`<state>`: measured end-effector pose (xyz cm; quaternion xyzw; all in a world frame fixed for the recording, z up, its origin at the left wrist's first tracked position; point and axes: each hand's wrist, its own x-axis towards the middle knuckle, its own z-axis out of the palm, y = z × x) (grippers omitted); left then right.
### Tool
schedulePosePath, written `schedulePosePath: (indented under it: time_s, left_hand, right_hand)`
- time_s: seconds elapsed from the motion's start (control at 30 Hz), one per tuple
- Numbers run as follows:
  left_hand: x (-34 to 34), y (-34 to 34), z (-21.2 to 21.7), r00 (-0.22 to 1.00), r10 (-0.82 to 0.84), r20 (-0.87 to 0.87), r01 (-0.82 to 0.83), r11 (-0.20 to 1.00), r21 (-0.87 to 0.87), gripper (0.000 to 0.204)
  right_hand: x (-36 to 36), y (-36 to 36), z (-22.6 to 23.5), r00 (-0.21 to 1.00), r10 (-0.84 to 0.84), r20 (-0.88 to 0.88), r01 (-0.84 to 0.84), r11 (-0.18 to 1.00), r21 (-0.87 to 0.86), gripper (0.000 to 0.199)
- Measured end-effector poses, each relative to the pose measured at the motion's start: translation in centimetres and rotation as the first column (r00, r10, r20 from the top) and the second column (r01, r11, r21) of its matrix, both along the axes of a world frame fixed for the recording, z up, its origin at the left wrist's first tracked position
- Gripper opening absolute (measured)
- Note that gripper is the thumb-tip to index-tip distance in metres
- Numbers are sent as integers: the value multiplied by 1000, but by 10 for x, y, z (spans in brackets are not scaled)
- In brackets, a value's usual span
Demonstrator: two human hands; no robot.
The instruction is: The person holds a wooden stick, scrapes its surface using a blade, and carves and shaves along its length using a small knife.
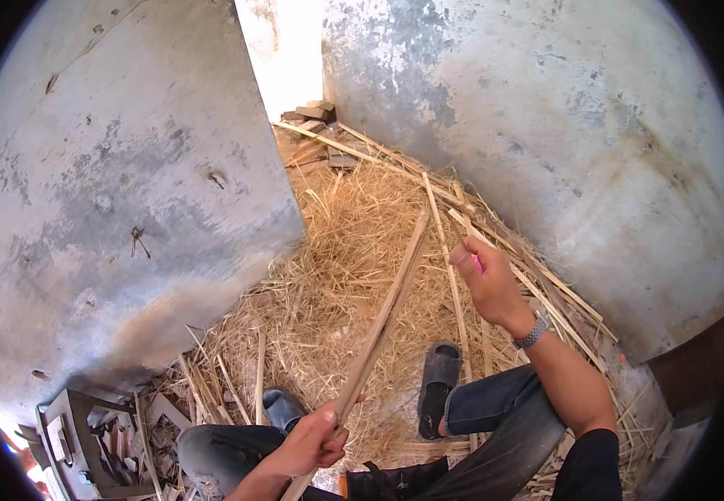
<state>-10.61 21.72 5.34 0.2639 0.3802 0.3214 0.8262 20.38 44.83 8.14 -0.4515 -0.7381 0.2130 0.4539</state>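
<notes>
A long, narrow strip of pale split wood (383, 321) slants up and away from my lap, its far end above the shavings. Near its lower part, my left hand (318, 436) is closed around it. My right hand (489, 282) is raised to the right of the strip's far end, apart from it, and closed in a fist. Something small and pink (477, 264) shows between its fingers; the rest of what it holds is hidden or too blurred to name.
Curly wood shavings (337, 275) cover the floor between two stained walls. Long sticks (529, 267) lie along the right wall (570, 150). Wood blocks (316, 110) are piled at the far gap. A dark frame with scraps (74, 434) stands lower left. My sandalled foot (438, 380) rests among shavings.
</notes>
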Motion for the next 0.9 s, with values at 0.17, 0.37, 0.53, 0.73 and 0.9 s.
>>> schedulePosePath:
  time_s: [0.17, 0.37, 0.53, 0.73, 0.9]
  left_hand:
    - [9, -2, -8, 981, 47, -191, -16, 987, 161, 55]
    - [14, -1, -13, 910, 118, -397, -1, 959, 283, 51]
    - [11, 0, -16, 863, 136, -486, 31, 947, 320, 53]
    - [11, -1, -22, 874, 141, -465, 24, 943, 332, 53]
    - [6, 4, -13, 924, 152, -351, -68, 968, 240, 53]
  right_hand:
    - [-27, -28, 30, 982, 188, -7, -183, 947, -265, 31]
    - [-36, -29, 18, 978, 197, 64, -187, 973, -134, 35]
    - [-42, -34, 19, 965, 252, 74, -245, 966, -87, 32]
    - [-48, -24, -8, 967, 246, 63, -252, 959, 132, 21]
    - [-41, -30, -16, 868, 462, 184, -462, 886, -46, 19]
